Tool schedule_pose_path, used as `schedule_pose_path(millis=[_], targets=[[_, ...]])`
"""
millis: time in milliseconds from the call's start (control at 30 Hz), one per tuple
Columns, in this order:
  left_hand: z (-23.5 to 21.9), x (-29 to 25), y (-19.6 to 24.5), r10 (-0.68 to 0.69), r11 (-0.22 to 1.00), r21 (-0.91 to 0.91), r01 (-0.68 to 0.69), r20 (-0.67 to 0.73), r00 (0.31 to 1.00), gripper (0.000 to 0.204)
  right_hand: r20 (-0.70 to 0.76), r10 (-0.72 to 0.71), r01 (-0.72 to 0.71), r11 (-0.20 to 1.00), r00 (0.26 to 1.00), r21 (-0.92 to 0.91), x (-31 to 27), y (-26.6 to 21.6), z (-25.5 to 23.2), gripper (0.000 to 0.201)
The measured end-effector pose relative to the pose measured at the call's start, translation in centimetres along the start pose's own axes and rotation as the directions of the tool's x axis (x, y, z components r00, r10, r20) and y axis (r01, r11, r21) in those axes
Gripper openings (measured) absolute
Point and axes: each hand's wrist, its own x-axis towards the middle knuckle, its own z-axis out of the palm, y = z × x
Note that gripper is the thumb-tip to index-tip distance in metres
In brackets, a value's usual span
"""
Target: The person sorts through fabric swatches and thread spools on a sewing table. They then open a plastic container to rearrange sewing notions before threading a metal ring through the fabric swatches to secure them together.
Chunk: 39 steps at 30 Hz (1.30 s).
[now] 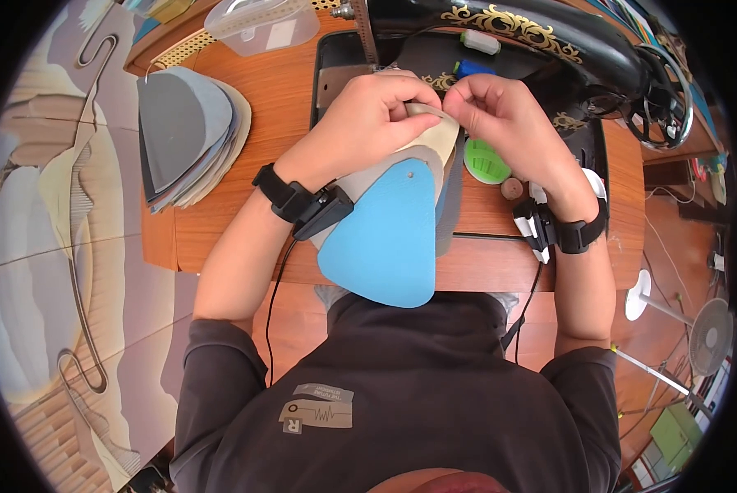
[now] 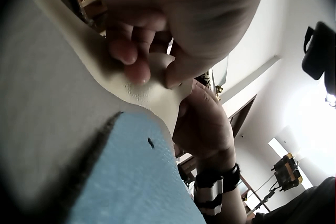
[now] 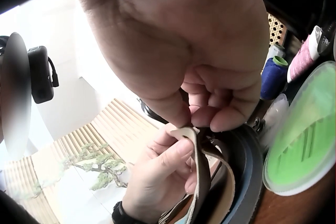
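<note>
A fan of leather swatches hangs between the two hands, with a blue swatch [image 1: 385, 238] on the near side and a cream swatch [image 2: 152, 95] behind it. The blue one has a small hole near its narrow end. My left hand [image 1: 368, 119] pinches the cream swatch near its narrow tip, thumb on one face and fingers on the other. My right hand [image 1: 500, 115] meets it at that tip, thumb and fingertips pinched together on something small and dark; I cannot tell what it is. In the right wrist view, grey and tan swatches [image 3: 228, 182] curve below the fingers.
A second stack of grey and beige swatches [image 1: 188, 131] lies at the table's left. Behind the hands stands a black sewing machine [image 1: 508, 29] with gold ornament. Nearby are a green round case [image 1: 487, 162], thread spools [image 1: 472, 70] and a clear plastic box [image 1: 261, 25].
</note>
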Motion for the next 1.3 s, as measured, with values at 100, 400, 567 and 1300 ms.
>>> schedule_pose_path(millis=[100,400,567,1300], targets=[[-0.5,0.0,-0.3,-0.017,0.990,-0.141,0.020,0.023,1.000,0.012,-0.018,-0.020,0.021,0.999,1.000,0.037,-0.1,-0.5,0.1,0.017],[-0.8,-0.1,-0.1,-0.075,0.949,-0.298,0.101,0.097,0.992,0.012,0.008,-0.031,0.032,0.997,0.999,-0.075,-0.1,-0.5,0.0,0.025],[-0.9,0.0,-0.5,-0.031,0.951,-0.302,0.065,0.115,0.993,0.013,0.008,-0.050,0.051,0.993,0.999,-0.105,-0.2,-0.7,0.3,0.019],[-1.1,0.2,-0.8,-0.074,0.951,-0.289,0.108,0.127,0.989,0.021,-0.048,-0.121,0.114,0.986,0.992,-0.120,0.3,0.7,0.0,0.013]])
